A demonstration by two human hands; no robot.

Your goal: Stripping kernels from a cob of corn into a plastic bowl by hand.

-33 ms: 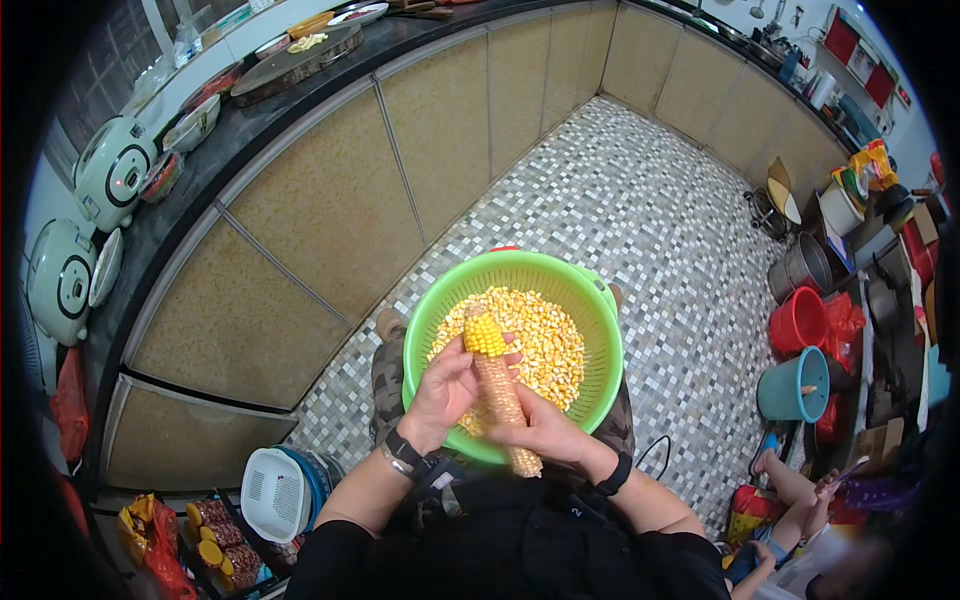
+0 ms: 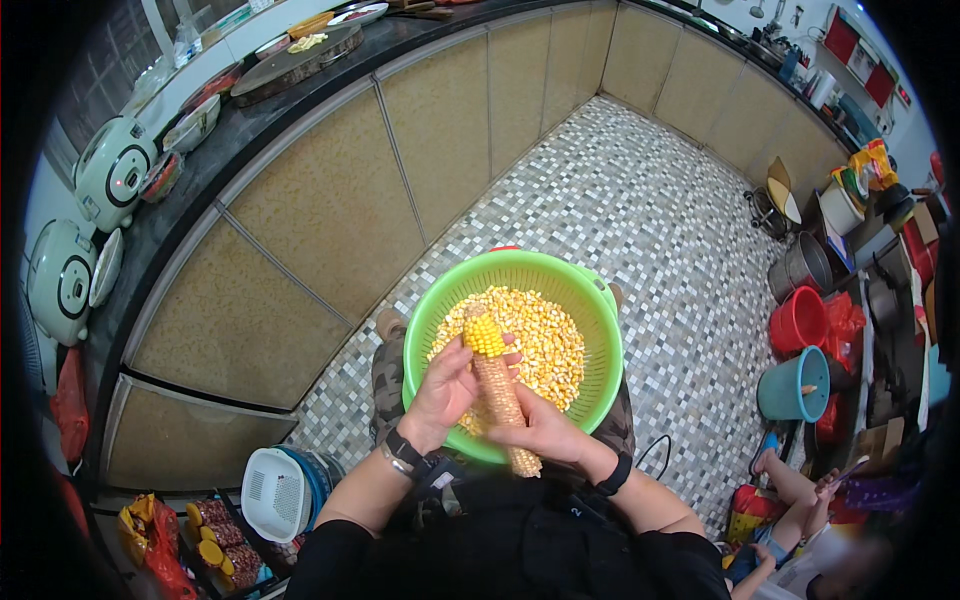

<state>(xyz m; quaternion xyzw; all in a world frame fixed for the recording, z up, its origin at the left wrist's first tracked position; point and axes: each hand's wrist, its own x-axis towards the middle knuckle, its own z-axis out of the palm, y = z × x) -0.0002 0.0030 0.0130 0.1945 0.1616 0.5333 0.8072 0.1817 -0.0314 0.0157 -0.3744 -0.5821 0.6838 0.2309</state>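
Observation:
A corn cob (image 2: 496, 385) slants over a green plastic colander (image 2: 610, 345) resting on my lap. Most of the cob is bare; yellow kernels (image 2: 485, 335) still cover a band near its far end. My left hand (image 2: 445, 388) is closed round the cob just below that band, its thumb by the kernels. Lower down, my right hand (image 2: 540, 428) wraps round the stripped part, with the cob's near end sticking out below it. Loose corn kernels (image 2: 545, 345) cover the colander's bottom.
Cabinets under a dark counter curve along the left, with two rice cookers (image 2: 62, 280) on top. A white basket (image 2: 272, 490) stands at lower left. Red (image 2: 798, 320) and blue buckets (image 2: 793, 388) stand at right. Another person's bare leg (image 2: 795, 487) shows at lower right.

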